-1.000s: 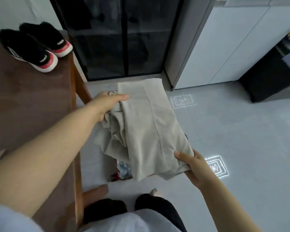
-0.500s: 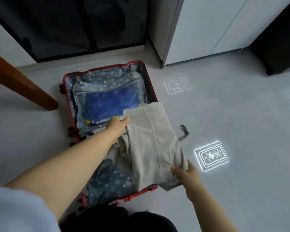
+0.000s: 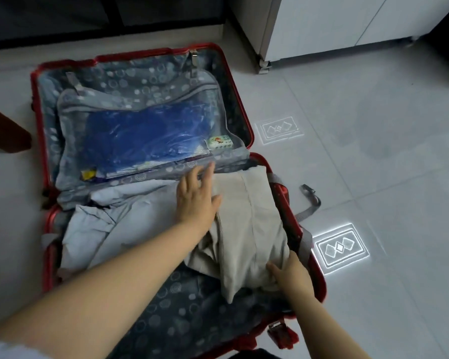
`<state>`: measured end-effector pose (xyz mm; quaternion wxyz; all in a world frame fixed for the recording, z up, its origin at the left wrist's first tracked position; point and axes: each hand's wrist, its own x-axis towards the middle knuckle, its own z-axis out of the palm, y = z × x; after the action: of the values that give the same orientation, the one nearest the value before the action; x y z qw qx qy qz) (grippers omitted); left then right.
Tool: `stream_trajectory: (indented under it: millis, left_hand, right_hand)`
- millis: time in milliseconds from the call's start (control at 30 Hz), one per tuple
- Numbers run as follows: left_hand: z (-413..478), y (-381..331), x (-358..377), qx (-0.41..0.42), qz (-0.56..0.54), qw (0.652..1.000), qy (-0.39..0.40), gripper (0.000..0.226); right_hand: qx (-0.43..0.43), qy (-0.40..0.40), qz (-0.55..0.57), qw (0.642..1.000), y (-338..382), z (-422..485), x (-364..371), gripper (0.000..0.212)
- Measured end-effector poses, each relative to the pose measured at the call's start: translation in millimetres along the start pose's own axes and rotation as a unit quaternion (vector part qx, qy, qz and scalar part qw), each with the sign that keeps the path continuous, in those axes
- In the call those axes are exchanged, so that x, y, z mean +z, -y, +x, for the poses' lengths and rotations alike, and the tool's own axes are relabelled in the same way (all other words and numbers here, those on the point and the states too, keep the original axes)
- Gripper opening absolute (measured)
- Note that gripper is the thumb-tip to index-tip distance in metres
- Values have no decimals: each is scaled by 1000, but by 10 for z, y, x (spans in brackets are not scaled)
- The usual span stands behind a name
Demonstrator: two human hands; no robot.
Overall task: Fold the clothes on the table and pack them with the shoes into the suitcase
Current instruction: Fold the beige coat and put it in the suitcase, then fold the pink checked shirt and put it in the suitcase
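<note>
- My left hand (image 3: 196,200) lies flat with straight fingers on the far left edge of the beige garment (image 3: 249,229). I'd press evenly there so the fold holds.
- My right hand (image 3: 293,275) curls round the near right corner, thumb on top. I'd slide it out low rather than lift.
- The garment sits in the near half of the suitcase (image 3: 140,54), along the right wall and touching the blue garment (image 3: 119,229). Its left side looks bunched and wants smoothing.
- The grey strap (image 3: 309,203) hangs outside the rim, and I'd leave it clear of the cloth.

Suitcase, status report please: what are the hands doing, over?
Left grip flat on beige garment. Right grip pinching its near corner. Garment down in suitcase, beside light blue clothing. Grey strap trails outside the rim.
</note>
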<state>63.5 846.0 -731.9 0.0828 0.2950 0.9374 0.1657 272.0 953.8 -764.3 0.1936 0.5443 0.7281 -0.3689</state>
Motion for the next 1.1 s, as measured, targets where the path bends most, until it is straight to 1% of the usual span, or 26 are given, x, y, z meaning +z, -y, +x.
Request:
stream_trajectory:
  millis: [33,67,100,133,167,200,233,267,333,367,433,500,600,733,833,900,967,1100]
  left_hand:
    - [-65,-26,6,132,28,988,-80,61]
    - [-120,-55,7,240,42,965,-98,52]
    - [-155,-61,13,300,63,949,-67,46]
    - [-176,-72,-5,303,92,949,8,48]
    - [-185,-63,-1,267,114,952,97,57]
    - [-188,-20,30,212,150,948,183,69]
    - [-164,42,83,180,187,937,234,80]
    - [-129,94,124,166,220,925,260,87]
    - [-39,167,225,151,250,910,294,95]
    - [11,172,266,142,261,902,313,96]
    - [66,85,221,129,268,894,335,97]
    - [-13,-49,-2,131,242,898,343,95]
    - [-342,-195,-647,124,176,906,364,90]
    - [-918,-329,-1904,84,166,895,406,81]
    - [-1318,-464,-2937,45,148,901,405,72]
    - [-1577,-580,-3649,11,136,912,387,68]
    - [-1846,-679,-4369,-21,137,926,352,66]
    - [-2313,-698,-5606,-69,122,961,239,63]
  right_hand:
    - [-10,-14,-34,999,0,-27,9,54]
    - [-28,-34,-62,997,7,-51,14,59]
    - [-54,-59,-89,993,21,-69,15,64]
    - [-89,-83,-117,986,61,-91,7,67]
    - [-125,-97,-147,977,115,-107,-2,71]
    - [-160,-88,-179,967,176,-108,-6,75]
    - [-190,-63,-210,957,228,-94,0,80]
    - [-208,-27,-243,947,267,-63,17,84]
    - [-205,53,-313,926,312,38,60,89]
    - [-194,78,-335,919,337,82,61,90]
    - [-178,91,-336,920,422,76,2,89]
    - [-179,79,-320,927,541,-150,-120,89]
    - [-185,66,-304,932,755,-823,-413,85]
    - [-181,77,-295,935,1198,-1898,-1037,76]
    - [-190,58,-305,931,1591,-2717,-1533,72]
    - [-207,54,-320,923,1851,-3277,-1855,69]
    - [-230,62,-338,911,2098,-3858,-2133,68]
    - [-308,44,-360,879,2574,-4846,-2401,67]
